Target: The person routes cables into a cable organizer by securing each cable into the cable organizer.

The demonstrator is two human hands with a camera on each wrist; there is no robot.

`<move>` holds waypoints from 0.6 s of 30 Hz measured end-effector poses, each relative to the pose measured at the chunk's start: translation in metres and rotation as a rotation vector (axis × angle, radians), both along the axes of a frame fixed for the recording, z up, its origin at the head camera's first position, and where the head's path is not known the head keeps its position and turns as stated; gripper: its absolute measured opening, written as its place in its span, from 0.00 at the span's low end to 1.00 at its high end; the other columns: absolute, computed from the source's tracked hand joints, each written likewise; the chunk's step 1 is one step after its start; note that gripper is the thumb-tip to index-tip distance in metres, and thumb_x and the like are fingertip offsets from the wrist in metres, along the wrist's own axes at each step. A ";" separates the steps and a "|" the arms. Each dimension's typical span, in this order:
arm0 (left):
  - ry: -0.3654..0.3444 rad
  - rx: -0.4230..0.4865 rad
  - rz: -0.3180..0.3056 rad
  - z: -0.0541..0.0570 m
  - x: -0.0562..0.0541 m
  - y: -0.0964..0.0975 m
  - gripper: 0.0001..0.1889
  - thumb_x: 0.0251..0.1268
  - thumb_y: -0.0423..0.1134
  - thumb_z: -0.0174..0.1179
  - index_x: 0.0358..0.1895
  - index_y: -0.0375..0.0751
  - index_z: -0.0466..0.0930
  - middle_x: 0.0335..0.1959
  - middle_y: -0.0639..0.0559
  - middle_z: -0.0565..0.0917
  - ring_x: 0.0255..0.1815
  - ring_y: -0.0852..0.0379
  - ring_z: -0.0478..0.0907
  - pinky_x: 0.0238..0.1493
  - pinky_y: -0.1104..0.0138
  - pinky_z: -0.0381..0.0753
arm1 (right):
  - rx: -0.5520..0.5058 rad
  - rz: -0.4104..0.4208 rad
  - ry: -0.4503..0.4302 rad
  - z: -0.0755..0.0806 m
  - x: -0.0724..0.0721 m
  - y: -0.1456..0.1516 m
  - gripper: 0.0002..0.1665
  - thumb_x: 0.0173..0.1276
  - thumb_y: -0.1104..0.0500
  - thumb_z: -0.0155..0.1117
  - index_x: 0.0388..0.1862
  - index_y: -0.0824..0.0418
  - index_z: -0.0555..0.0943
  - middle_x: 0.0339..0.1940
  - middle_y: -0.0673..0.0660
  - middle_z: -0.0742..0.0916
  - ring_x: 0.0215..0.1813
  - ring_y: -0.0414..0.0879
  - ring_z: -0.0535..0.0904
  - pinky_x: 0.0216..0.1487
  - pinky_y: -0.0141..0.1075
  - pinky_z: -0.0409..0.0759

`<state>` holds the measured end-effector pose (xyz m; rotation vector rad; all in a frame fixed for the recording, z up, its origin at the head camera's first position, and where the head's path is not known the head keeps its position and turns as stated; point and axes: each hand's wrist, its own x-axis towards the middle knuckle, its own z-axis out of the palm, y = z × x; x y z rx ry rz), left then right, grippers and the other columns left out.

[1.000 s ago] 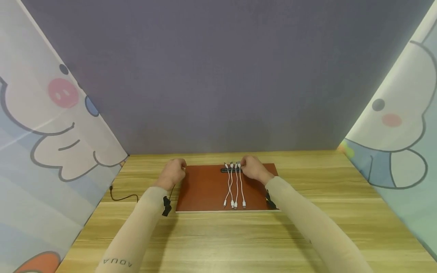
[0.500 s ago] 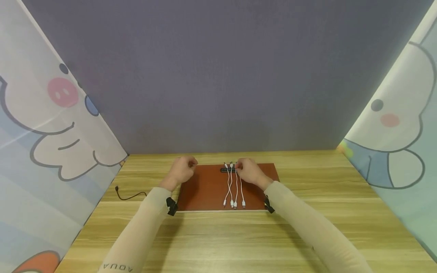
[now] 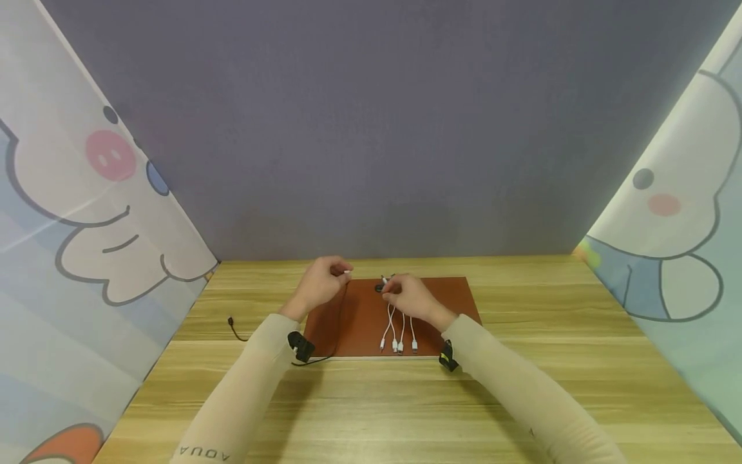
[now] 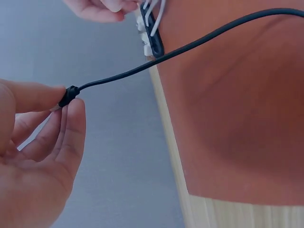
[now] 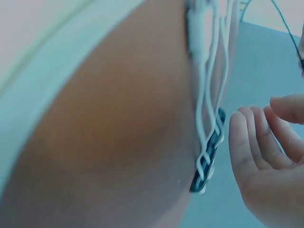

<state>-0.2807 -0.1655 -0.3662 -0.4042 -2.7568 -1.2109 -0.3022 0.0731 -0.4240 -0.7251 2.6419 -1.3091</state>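
Observation:
My left hand (image 3: 324, 281) is raised over the back left corner of the brown mat (image 3: 356, 322). Its thumb and fingers pinch the plug (image 4: 70, 95) of a black cable (image 4: 142, 66), whose cord hangs down across the mat. My right hand (image 3: 414, 298) hovers by a black cable clip (image 3: 379, 288) at the mat's back edge. In the right wrist view that hand (image 5: 270, 152) has loosely bent fingers and nothing between them and the thumb. Several white cables (image 3: 404, 327) run from the clip (image 5: 207, 154) toward the mat's front; the right hand hides part of both in the head view.
The mat lies on a wood-grain table (image 3: 371, 406). The black cable's other end (image 3: 232, 322) lies left of the mat. A grey panel (image 3: 371, 142) stands behind the table, with cartoon-printed sheets (image 3: 87, 212) at both sides.
My left hand has moved right and up with the plug, drawing the black cord over the mat and its far end rightward. My right hand has shifted left along the clip.

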 end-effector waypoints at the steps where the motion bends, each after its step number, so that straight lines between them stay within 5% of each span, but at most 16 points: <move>1: -0.001 0.025 -0.001 0.000 -0.001 0.001 0.07 0.69 0.32 0.64 0.47 0.37 0.86 0.40 0.47 0.87 0.44 0.48 0.84 0.48 0.54 0.82 | -0.015 0.008 -0.017 0.000 0.001 -0.001 0.09 0.73 0.63 0.64 0.47 0.65 0.85 0.40 0.53 0.86 0.38 0.45 0.79 0.37 0.38 0.78; 7: 0.010 0.168 0.005 0.003 -0.004 0.005 0.07 0.68 0.30 0.64 0.47 0.37 0.86 0.41 0.45 0.87 0.43 0.48 0.84 0.45 0.55 0.83 | -0.142 0.074 -0.182 0.003 0.011 -0.010 0.14 0.75 0.62 0.63 0.54 0.70 0.82 0.38 0.57 0.87 0.39 0.51 0.86 0.42 0.42 0.84; 18: -0.004 0.242 -0.028 0.011 -0.006 0.023 0.08 0.70 0.34 0.64 0.48 0.39 0.86 0.43 0.47 0.87 0.42 0.50 0.85 0.43 0.57 0.83 | -0.426 0.232 -0.475 0.006 0.031 -0.031 0.20 0.76 0.64 0.60 0.60 0.77 0.76 0.52 0.72 0.85 0.55 0.64 0.84 0.55 0.47 0.83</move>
